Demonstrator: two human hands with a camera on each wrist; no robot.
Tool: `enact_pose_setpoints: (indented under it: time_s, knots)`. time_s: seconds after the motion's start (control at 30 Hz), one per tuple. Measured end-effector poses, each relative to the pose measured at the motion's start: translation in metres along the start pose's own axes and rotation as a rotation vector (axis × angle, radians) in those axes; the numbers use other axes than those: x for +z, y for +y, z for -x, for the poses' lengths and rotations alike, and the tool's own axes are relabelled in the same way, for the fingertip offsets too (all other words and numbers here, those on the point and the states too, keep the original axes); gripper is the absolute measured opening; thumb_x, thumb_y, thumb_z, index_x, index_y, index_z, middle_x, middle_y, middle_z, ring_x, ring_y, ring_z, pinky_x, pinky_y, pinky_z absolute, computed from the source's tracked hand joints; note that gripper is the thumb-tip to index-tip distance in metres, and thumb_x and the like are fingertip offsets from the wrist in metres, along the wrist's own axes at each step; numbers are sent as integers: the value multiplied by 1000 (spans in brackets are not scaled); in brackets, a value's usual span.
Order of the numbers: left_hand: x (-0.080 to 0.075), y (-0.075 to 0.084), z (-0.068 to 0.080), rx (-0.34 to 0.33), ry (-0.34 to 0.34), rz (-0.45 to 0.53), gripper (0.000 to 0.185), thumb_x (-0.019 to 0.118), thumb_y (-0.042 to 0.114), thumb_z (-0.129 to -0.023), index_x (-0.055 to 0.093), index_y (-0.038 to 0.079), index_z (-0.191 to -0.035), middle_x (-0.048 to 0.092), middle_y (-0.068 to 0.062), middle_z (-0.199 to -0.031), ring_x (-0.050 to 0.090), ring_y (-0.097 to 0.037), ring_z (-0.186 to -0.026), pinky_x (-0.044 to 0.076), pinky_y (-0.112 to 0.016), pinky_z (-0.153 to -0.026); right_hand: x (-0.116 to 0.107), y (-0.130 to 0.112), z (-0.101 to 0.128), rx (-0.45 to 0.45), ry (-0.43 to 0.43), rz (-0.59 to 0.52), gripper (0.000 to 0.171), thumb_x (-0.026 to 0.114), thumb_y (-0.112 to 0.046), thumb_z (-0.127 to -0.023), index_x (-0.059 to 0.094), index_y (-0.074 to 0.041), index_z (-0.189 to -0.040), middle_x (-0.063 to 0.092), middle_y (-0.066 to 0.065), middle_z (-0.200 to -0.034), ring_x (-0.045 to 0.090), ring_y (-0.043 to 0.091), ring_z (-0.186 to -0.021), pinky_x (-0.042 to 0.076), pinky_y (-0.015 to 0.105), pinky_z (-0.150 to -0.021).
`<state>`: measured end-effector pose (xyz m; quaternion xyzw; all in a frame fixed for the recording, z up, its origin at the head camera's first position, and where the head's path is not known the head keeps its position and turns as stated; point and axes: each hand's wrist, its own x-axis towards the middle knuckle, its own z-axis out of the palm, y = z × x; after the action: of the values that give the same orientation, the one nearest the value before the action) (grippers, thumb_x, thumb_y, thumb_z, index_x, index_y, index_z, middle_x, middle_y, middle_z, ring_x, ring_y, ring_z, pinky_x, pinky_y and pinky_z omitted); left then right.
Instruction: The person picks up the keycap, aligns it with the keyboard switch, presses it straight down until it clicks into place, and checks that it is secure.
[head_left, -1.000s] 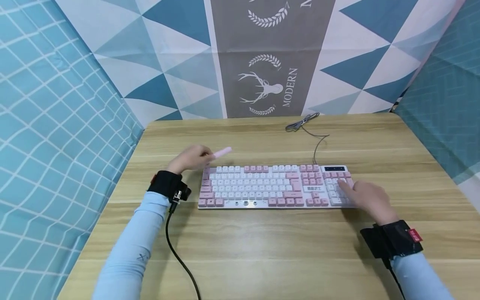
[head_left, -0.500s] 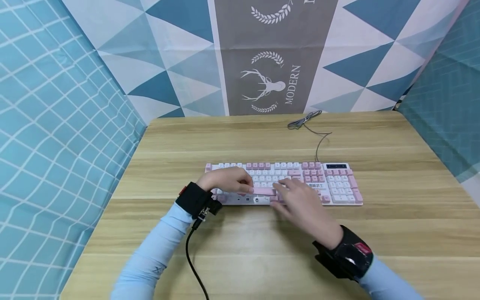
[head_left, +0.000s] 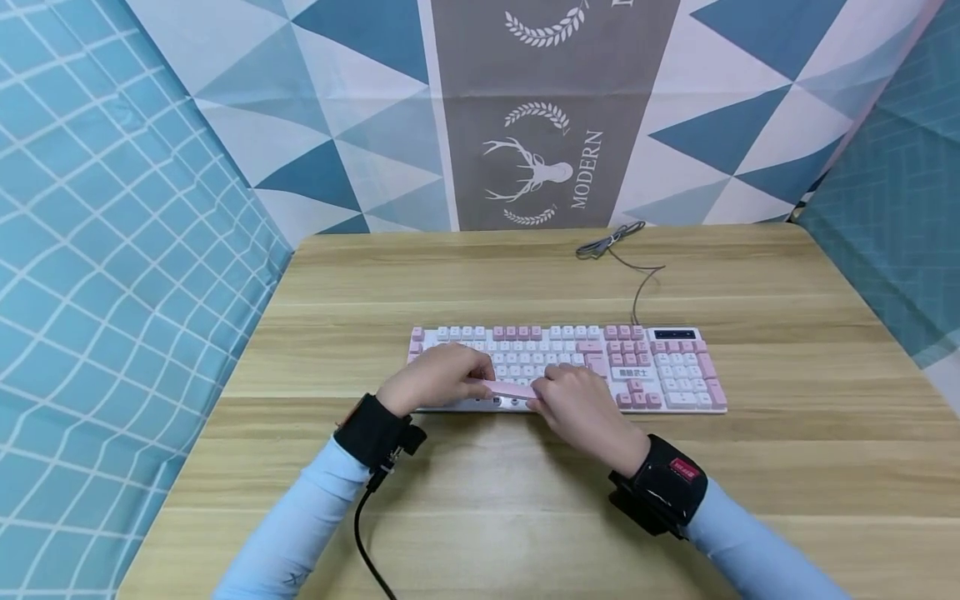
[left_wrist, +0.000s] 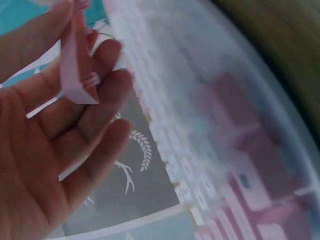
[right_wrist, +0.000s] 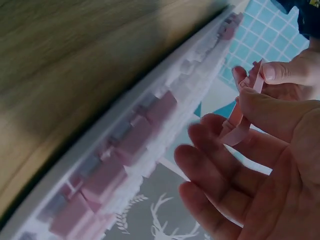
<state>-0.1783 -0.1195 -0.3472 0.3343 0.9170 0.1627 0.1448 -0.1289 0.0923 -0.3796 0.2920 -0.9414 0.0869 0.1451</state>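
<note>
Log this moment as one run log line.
left hand: pinches long pink spacebar keycap | right hand: pinches other end | place: above pink-and-white keyboard front row | wooden table

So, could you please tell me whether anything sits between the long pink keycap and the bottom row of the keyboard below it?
Nothing visible does. Both the left hand and the right hand pinch the long pink keycap by its ends, just above the bottom row of the keyboard. Only their own fingertips lie near the gap beneath it.
</note>
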Motion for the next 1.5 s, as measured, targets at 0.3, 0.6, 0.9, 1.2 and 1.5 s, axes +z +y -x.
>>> enact_pose_setpoints:
  time_s: [0.3, 0.6, 0.9, 1.2, 1.5]
  knots:
    - [24, -4, 9, 13, 206, -201, 8, 75, 22, -82, 76, 15, -84, 72, 3, -80, 62, -12, -75, 49, -27, -67, 12, 2, -2, 10, 41, -44, 11, 81, -16, -73, 72, -10, -77, 61, 1, -69, 50, 13, -61, 41, 23, -51]
    - [39, 2, 13, 8, 298, -325, 5, 77, 20, -80, 75, 15, -81, 71, 2, -75, 63, -12, -65, 45, -24, -55, 16, -1, 1, 1, 45, -23, 10, 81, -12, -70, 71, -10, -71, 62, 1, -70, 52, 14, -62, 45, 25, -54]
    - [44, 7, 15, 11, 317, -337, 6, 79, 21, -78, 75, 18, -74, 70, 4, -73, 61, -10, -63, 40, -21, -50, 14, -4, 3, 32, 20, -12, 11, 82, -12, -68, 72, -12, -65, 62, 1, -65, 50, 15, -60, 42, 26, -54]
    - [47, 11, 20, 0, 326, -331, 6, 79, 15, -76, 77, 18, -71, 73, 4, -72, 66, -12, -66, 48, -24, -54, 18, -10, 5, -73, 44, 96, 20, 69, 1, -66, 62, -10, -50, 56, 1, -61, 51, 18, -61, 40, 29, -53]
    - [55, 16, 28, -6, 364, -370, 15, 78, 12, -72, 73, 20, -61, 63, 8, -58, 46, -6, -50, 35, -23, -45, 20, -17, 11, -115, 61, 176, 23, 58, 4, -64, 55, -11, -47, 56, 2, -62, 52, 18, -62, 40, 28, -54]
